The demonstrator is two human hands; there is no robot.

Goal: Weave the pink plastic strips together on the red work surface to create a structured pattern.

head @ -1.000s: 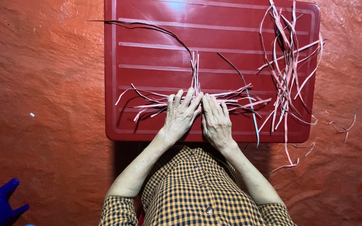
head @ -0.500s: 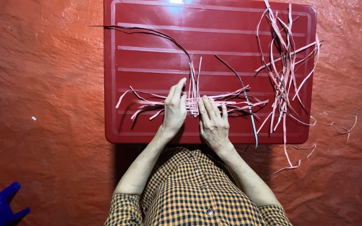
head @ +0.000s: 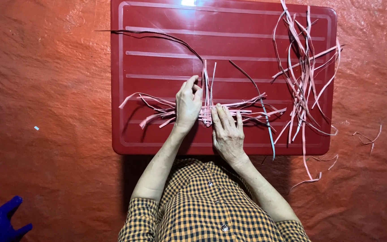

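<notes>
On the red tray (head: 157,67) w/ ribs, mid-front, sits my woven strip bundle (head: 207,112). Left hand (head: 188,105) pinches upright strips betw thumb & fingers, grip closed on them. Right hand (head: 227,132) lies flat, fingers spread, pressing the weave down. Loose strip pile (head: 301,76) at right, well apart.

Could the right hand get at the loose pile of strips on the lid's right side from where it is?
Probably yes: the right hand rests on the woven strips, and only bare red lid lies between it and the loose pile.
</notes>
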